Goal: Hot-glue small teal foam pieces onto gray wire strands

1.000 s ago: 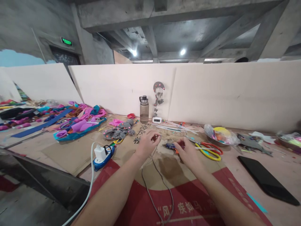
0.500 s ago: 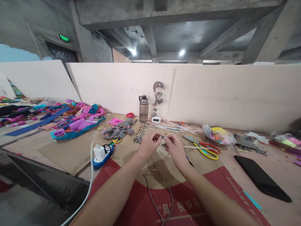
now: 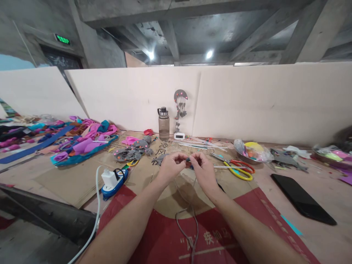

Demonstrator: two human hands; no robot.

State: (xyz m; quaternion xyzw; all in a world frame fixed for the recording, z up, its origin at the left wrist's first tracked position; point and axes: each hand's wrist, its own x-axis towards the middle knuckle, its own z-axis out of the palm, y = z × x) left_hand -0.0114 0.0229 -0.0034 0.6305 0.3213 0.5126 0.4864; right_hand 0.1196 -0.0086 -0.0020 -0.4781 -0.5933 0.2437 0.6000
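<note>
Both hands meet over the cardboard sheet (image 3: pixel 154 198), fingertips close together. My left hand (image 3: pixel 173 164) pinches a grey cord (image 3: pixel 180 220), closed at thumb and forefinger. My right hand (image 3: pixel 202 167) is closed in a pinch on the same cord, and a small dark bit shows between the two hands. From the fingers the cord hangs in a long loop down over the red printed part of the cardboard. What the fingertips hide is too small to make out. Just right of my right hand lie scissors (image 3: pixel 239 170) with red and yellow handles.
A bottle (image 3: pixel 164 126) stands at the back beside a grey felt moon hanging (image 3: pixel 180 97). Grey felt pieces (image 3: pixel 132 151) and a blue power strip (image 3: pixel 115 185) with a white cable lie left. A phone (image 3: pixel 302 198) and a bowl of bits (image 3: pixel 249 157) are right.
The view has shifted slightly, so the scene sits a little left and higher. My fingertips have drawn closer together, and the hanging cord loop has swung and narrowed.
</note>
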